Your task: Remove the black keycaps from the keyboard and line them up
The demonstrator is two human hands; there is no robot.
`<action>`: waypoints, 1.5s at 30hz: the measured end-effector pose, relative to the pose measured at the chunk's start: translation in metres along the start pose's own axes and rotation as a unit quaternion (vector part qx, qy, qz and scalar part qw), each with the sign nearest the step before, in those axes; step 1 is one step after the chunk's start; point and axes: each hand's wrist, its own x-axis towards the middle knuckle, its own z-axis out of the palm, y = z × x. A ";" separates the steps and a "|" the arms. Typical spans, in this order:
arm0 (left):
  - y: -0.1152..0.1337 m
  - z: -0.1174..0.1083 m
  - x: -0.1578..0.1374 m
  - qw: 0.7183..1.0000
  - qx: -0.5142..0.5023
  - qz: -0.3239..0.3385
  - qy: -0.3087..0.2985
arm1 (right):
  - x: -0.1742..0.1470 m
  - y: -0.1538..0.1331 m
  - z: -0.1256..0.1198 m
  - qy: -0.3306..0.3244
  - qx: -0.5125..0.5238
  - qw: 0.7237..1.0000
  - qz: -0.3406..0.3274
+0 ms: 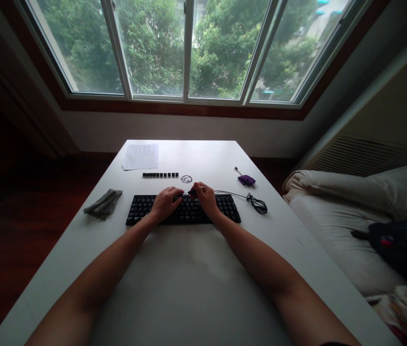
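Observation:
A black keyboard [189, 218] lies across the white table, with its keys facing up. Over its upper middle rows is my left hand [167, 203], fingers curled and drawn together at the tips. Whatever sits between them is too small to make out. Close beside it, my right hand [205, 198] is closed in a pinch around a small dark piece that I cannot identify. A thin pale line shows between the two sets of fingertips. Just behind the hands lies a small round dish-like object [186, 179]. Farther left stands a row of several black keycaps [160, 175].
The keyboard's cable [257, 203] is coiled at the right. Behind it lie a purple cloth-like item [246, 180] and a small brush [237, 169]. A folded grey cloth [104, 203] rests at left, and printed paper [141, 156] at the far left corner of the table [189, 278].

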 end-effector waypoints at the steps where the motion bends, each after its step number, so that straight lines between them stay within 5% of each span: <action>1: 0.000 0.000 0.000 1.000 -0.001 -0.005 -0.002 | -0.001 0.000 0.000 -0.001 0.003 1.000 -0.001; 15: -0.004 0.005 0.000 0.997 -0.070 0.017 0.017 | -0.002 0.010 0.005 -0.007 0.059 0.998 -0.009; 30: -0.018 0.013 0.005 0.963 -0.243 -0.069 0.097 | 0.000 0.007 0.002 0.008 0.073 0.997 -0.030; 34: -0.021 0.019 0.005 0.947 -0.289 -0.099 0.100 | 0.002 0.006 0.004 -0.022 0.103 0.994 -0.002; 39: -0.015 0.019 0.006 0.944 -0.304 -0.056 0.117 | 0.004 0.008 0.006 -0.091 0.112 0.988 0.061; 45: -0.011 0.018 0.005 0.951 -0.282 -0.054 0.118 | 0.007 0.013 0.005 -0.108 0.005 0.994 0.025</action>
